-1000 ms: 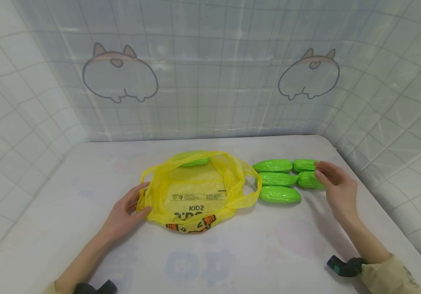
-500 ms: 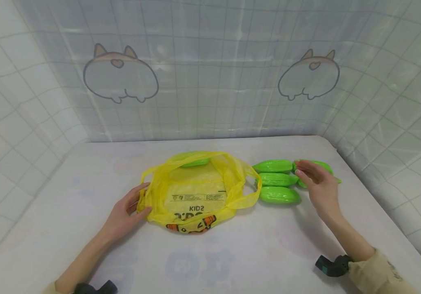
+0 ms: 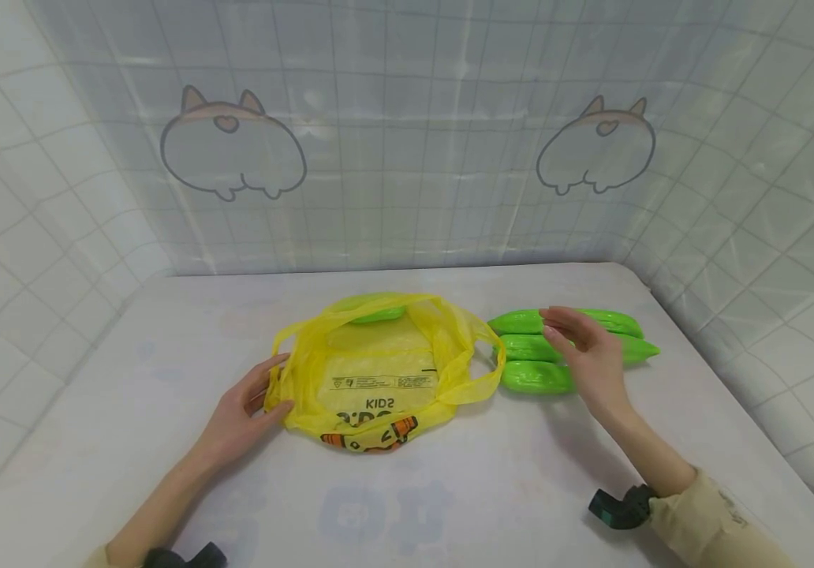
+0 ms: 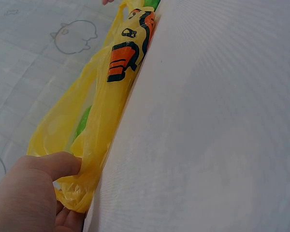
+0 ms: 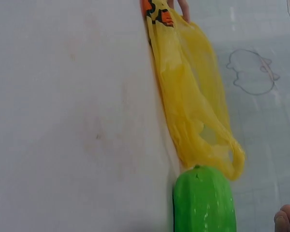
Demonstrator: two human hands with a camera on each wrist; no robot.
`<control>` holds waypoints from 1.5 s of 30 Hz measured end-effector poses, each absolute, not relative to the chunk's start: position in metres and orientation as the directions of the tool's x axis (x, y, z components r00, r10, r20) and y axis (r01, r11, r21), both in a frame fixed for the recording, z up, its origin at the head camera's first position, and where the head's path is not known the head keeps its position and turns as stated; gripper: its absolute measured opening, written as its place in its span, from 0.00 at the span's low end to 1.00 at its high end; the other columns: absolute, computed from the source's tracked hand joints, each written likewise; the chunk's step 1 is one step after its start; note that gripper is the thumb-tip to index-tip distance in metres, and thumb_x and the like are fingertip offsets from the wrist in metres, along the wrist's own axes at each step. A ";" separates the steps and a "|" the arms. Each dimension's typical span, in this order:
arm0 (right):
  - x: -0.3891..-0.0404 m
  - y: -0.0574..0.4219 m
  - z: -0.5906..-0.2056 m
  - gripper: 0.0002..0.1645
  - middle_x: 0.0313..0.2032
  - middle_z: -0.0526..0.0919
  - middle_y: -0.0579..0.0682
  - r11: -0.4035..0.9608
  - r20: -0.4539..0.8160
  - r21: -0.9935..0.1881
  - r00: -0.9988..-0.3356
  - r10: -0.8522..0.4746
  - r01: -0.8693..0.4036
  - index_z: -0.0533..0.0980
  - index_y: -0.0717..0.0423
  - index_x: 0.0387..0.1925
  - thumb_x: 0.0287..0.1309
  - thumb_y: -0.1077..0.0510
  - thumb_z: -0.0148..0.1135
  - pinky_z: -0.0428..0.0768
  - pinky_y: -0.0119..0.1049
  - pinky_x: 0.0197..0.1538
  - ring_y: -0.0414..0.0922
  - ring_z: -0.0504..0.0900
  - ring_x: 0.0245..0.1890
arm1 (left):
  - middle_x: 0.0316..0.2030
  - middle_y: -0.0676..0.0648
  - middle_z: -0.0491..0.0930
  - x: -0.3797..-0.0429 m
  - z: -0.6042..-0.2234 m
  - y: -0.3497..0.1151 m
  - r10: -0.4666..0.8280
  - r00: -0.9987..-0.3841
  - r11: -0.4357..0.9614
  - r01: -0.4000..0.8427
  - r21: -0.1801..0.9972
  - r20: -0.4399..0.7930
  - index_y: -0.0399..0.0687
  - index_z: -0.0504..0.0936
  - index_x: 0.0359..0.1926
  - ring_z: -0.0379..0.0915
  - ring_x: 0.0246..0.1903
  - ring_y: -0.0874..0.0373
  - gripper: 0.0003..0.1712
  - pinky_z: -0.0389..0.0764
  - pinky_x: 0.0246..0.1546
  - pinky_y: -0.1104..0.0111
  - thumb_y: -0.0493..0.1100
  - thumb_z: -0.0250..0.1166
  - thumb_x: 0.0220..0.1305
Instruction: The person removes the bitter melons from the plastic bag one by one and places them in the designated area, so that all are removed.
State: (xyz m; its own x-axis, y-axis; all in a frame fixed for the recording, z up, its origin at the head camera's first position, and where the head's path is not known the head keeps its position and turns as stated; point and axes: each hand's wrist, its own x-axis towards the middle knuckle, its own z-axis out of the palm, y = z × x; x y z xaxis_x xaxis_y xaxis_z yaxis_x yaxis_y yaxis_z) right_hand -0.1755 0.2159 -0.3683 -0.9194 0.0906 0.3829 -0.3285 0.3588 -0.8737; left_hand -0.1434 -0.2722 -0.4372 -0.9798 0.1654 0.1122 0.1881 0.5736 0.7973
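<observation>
A yellow plastic bag (image 3: 378, 379) lies with its mouth spread in the head view, printed with dark letters and an orange figure. My left hand (image 3: 244, 410) pinches its left edge; the left wrist view shows the thumb over the plastic and fingers beneath. One green cucumber-like vegetable (image 3: 378, 313) shows at the bag's far rim, partly behind the film. To the right, several more glossy green vegetables (image 3: 535, 377) lie in rows. Over them hovers my right hand (image 3: 591, 363), fingers loosely bent, nothing in it. Its fingertips (image 5: 287, 220) appear at the right wrist view's edge.
A white table (image 3: 407, 505) with faint prints carries everything. Tiled sheeting (image 3: 414, 158) stands behind and along both sides. The bag's right handle loop (image 3: 488, 355) reaches up to the left ends of the green vegetables.
My right hand has moved left over the green vegetables, uncovering the right-hand ones. The left hand and the bag have stayed in place.
</observation>
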 end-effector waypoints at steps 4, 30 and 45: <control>-0.177 0.206 -0.370 0.20 0.54 0.84 0.59 0.379 0.380 -0.865 -0.922 0.069 -0.328 0.78 0.58 0.58 0.65 0.59 0.65 0.79 0.19 0.52 0.29 0.82 0.48 | 0.74 0.40 0.61 -0.143 -0.437 -0.272 0.166 -0.980 0.571 0.189 0.799 0.113 0.68 0.61 0.74 0.61 0.71 0.39 0.39 0.64 0.55 0.91 0.49 0.67 0.67; -0.189 0.126 -0.368 0.20 0.55 0.83 0.55 0.332 0.309 -0.880 -0.940 -0.141 -0.339 0.79 0.58 0.57 0.64 0.59 0.66 0.79 0.46 0.62 0.49 0.83 0.51 | 0.74 0.41 0.62 -0.141 -0.435 -0.271 0.153 -0.984 0.594 0.165 0.788 0.090 0.69 0.61 0.74 0.63 0.70 0.41 0.39 0.71 0.60 0.80 0.50 0.67 0.67; -0.216 0.087 -0.365 0.22 0.56 0.83 0.57 0.426 0.228 -0.850 -0.946 -0.231 -0.309 0.79 0.57 0.59 0.66 0.54 0.65 0.81 0.44 0.60 0.50 0.82 0.56 | 0.73 0.41 0.62 -0.141 -0.437 -0.272 0.152 -0.983 0.593 0.170 0.787 0.098 0.68 0.61 0.75 0.63 0.70 0.41 0.39 0.72 0.63 0.58 0.49 0.67 0.67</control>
State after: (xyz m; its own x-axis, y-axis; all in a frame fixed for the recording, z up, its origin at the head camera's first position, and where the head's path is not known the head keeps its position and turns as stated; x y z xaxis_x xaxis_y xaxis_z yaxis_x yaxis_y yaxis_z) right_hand -0.2161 0.0873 -0.3651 -0.9459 -0.2308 0.2281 -0.3090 0.4259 -0.8504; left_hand -0.1414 -0.2715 -0.4371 -0.9834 0.1524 0.0980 0.1704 0.5932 0.7868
